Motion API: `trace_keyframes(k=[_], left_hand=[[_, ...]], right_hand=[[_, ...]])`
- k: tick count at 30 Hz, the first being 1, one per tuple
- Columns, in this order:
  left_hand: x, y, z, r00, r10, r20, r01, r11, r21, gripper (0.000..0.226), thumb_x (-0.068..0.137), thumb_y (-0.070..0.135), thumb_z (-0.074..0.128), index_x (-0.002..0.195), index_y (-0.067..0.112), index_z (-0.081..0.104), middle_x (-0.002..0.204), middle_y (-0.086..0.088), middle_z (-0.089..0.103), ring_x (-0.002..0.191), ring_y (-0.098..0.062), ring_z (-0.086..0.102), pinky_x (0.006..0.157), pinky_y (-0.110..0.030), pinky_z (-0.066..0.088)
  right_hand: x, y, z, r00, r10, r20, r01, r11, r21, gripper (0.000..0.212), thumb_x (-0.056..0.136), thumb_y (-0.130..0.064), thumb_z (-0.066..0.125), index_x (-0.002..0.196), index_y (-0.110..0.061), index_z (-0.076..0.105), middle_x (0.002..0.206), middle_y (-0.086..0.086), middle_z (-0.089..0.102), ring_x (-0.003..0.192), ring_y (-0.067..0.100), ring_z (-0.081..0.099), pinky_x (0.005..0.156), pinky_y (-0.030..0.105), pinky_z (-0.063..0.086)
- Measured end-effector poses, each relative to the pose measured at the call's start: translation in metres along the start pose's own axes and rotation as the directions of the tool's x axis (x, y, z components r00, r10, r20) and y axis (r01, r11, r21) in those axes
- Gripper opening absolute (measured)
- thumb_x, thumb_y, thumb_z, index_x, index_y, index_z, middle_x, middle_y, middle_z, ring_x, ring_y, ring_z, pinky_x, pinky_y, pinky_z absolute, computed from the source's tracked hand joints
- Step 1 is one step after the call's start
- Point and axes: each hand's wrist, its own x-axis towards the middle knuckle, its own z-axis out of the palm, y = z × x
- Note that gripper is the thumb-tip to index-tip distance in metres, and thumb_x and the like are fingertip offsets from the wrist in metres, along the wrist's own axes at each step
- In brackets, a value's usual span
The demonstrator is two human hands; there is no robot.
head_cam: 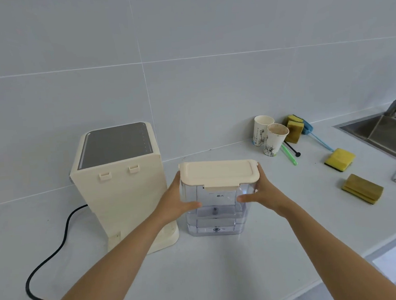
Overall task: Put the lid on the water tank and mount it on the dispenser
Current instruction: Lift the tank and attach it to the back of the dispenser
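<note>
A clear plastic water tank (217,218) stands on the white counter with a cream lid (218,173) sitting on top of it. My left hand (177,202) grips the tank's left side and my right hand (264,192) grips its right side, thumbs across the front wall. The cream dispenser (123,197) stands just left of the tank, its back face with two small hooks (119,173) turned toward me and a low base ledge at the bottom.
A black power cord (56,251) runs from the dispenser across the counter at the left. Two paper cups (270,136), sponges (339,159), brushes and a folded cloth lie at the right. A steel sink (383,132) is at the far right. The counter edge (341,273) runs diagonally at lower right.
</note>
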Motion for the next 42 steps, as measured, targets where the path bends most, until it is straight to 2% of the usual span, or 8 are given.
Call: trace_keyframes(k=[9, 21, 24, 28, 31, 35, 38, 42], left_hand=[[0.014, -0.003, 0.010, 0.987, -0.155, 0.040, 0.156, 0.987, -0.025, 0.090, 0.065, 0.017, 0.079, 0.137, 0.013, 0.025, 0.140, -0.007, 0.043, 0.128, -0.024, 0.038, 0.107, -0.036, 0.035], [-0.017, 0.011, -0.012, 0.985, -0.170, -0.019, 0.167, 0.981, -0.102, 0.077, 0.062, 0.012, 0.080, 0.127, 0.014, 0.039, 0.129, -0.010, 0.052, 0.121, -0.029, 0.046, 0.092, -0.031, 0.039], [-0.066, -0.005, -0.076, 0.903, -0.293, -0.314, 0.240, 0.951, -0.197, 0.067, 0.060, 0.011, 0.080, 0.117, 0.003, 0.045, 0.117, -0.011, 0.056, 0.117, -0.032, 0.049, 0.083, -0.030, 0.045], [-0.077, 0.000, -0.093, 0.917, -0.293, -0.270, 0.254, 0.952, -0.171, 0.062, 0.059, 0.011, 0.081, 0.112, 0.006, 0.050, 0.104, -0.009, 0.062, 0.109, -0.025, 0.055, 0.084, -0.030, 0.043], [-0.086, 0.011, -0.104, 0.907, -0.309, -0.286, 0.269, 0.948, -0.171, 0.036, 0.058, 0.011, 0.082, 0.082, 0.008, 0.055, 0.078, -0.012, 0.057, 0.092, -0.030, 0.057, 0.092, -0.038, 0.043], [-0.104, -0.003, -0.160, 0.881, -0.346, -0.323, 0.298, 0.936, -0.190, 0.058, 0.059, 0.010, 0.081, 0.110, 0.010, 0.054, 0.120, -0.029, 0.057, 0.111, -0.039, 0.054, 0.101, -0.048, 0.042], [-0.106, -0.002, -0.165, 0.880, -0.363, -0.306, 0.313, 0.928, -0.201, 0.065, 0.058, 0.008, 0.082, 0.116, 0.004, 0.051, 0.127, -0.029, 0.052, 0.115, -0.038, 0.052, 0.103, -0.049, 0.041], [-0.104, 0.001, -0.171, 0.872, -0.371, -0.319, 0.304, 0.922, -0.242, 0.065, 0.058, 0.003, 0.080, 0.117, 0.007, 0.052, 0.124, -0.017, 0.058, 0.116, -0.029, 0.051, 0.104, -0.041, 0.040]], right_hand=[[0.011, 0.021, 0.013, 0.992, 0.112, -0.066, -0.118, 0.988, -0.096, 0.088, 0.060, -0.005, 0.080, 0.133, -0.020, 0.033, 0.130, -0.006, 0.046, 0.125, 0.020, 0.040, 0.101, 0.032, 0.035], [0.010, -0.004, 0.017, 0.984, 0.146, -0.107, -0.164, 0.969, -0.187, 0.083, 0.055, -0.014, 0.084, 0.126, -0.015, 0.041, 0.135, 0.007, 0.046, 0.110, 0.019, 0.044, 0.083, 0.030, 0.035], [0.037, -0.067, 0.077, 0.987, 0.059, 0.153, -0.012, 0.956, -0.292, 0.081, 0.053, -0.016, 0.085, 0.123, -0.014, 0.044, 0.127, 0.005, 0.048, 0.103, 0.018, 0.046, 0.080, 0.030, 0.037], [0.031, -0.091, 0.079, 0.988, 0.019, 0.154, 0.030, 0.951, -0.307, 0.082, 0.051, -0.018, 0.086, 0.122, -0.012, 0.045, 0.113, -0.001, 0.047, 0.105, 0.018, 0.046, 0.081, 0.030, 0.038], [0.027, -0.100, 0.081, 0.990, -0.012, 0.142, 0.054, 0.953, -0.299, 0.075, 0.051, -0.017, 0.086, 0.116, -0.011, 0.049, 0.102, -0.004, 0.048, 0.100, 0.016, 0.045, 0.075, 0.027, 0.038], [0.044, -0.134, 0.134, 0.966, -0.091, 0.241, 0.156, 0.950, -0.270, 0.053, 0.050, -0.018, 0.086, 0.089, -0.025, 0.051, 0.082, -0.016, 0.053, 0.080, 0.008, 0.052, 0.058, 0.017, 0.035], [0.045, -0.138, 0.138, 0.968, -0.091, 0.233, 0.150, 0.957, -0.247, 0.050, 0.051, -0.019, 0.086, 0.072, -0.036, 0.043, 0.076, -0.026, 0.046, 0.072, -0.003, 0.048, 0.055, 0.013, 0.033], [0.048, -0.141, 0.142, 0.966, -0.074, 0.249, 0.137, 0.960, -0.243, 0.048, 0.052, -0.018, 0.085, 0.085, -0.028, 0.052, 0.077, -0.021, 0.054, 0.072, -0.004, 0.050, 0.055, 0.013, 0.034]])
